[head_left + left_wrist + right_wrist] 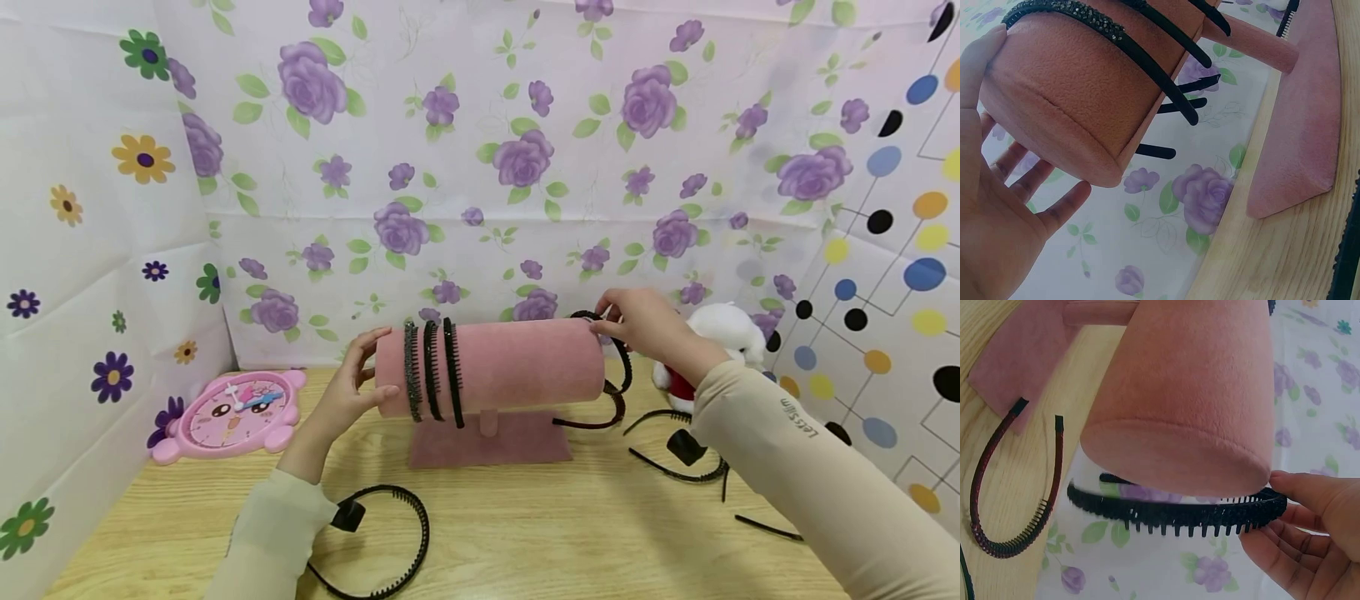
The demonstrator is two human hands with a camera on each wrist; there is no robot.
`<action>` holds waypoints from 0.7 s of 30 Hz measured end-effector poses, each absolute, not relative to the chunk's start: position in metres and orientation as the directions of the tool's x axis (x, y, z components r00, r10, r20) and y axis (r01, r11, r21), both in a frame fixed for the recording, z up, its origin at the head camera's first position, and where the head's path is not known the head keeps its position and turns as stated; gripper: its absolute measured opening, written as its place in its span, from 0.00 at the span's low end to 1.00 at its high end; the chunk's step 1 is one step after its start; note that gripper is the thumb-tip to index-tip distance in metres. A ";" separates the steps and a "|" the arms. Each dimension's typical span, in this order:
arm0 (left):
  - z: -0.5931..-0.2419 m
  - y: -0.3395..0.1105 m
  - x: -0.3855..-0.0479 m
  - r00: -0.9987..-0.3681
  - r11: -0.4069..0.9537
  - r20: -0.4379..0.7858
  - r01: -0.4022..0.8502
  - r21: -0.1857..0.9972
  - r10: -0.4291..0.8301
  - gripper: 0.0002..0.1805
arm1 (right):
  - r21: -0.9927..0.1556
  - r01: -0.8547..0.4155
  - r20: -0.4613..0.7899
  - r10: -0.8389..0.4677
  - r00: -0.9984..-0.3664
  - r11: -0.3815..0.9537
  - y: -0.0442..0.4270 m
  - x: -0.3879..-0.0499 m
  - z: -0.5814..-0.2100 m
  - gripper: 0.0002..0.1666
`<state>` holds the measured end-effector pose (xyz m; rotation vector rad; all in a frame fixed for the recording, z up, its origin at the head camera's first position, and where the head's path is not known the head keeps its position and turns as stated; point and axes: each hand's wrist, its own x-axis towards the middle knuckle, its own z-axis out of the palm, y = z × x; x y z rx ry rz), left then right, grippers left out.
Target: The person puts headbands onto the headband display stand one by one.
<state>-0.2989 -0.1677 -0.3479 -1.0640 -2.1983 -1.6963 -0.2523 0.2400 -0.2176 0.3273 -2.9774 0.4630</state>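
A pink plush headband stand (525,360), a horizontal roll on a post and flat base (487,442), stands on the table. Three dark toothed headbands sit round the roll's left part; the leftmost headband (412,371) is studded with glitter. At the roll's left end my left hand (348,396) grips it, thumb on the near side and fingers behind. My right hand (1310,534) pinches a black toothed headband (1179,517) at the roll's right end. In the right wrist view that band hangs just past the end face, its far tip partly hidden behind the roll.
A dark red headband (982,481) lies on the table beside the stand's base. Black headbands lie at the front left (425,533) and the right (678,477). A pink clock (236,417) lies at left; a white plush toy (723,329) sits behind my right arm. Patterned cloth walls enclose the table.
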 end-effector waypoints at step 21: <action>-0.347 -0.167 -0.297 -0.729 0.100 0.539 0.628 0.771 0.423 0.42 | -0.294 -0.228 0.122 -0.200 -0.972 0.928 0.218 -0.249 -0.218 0.17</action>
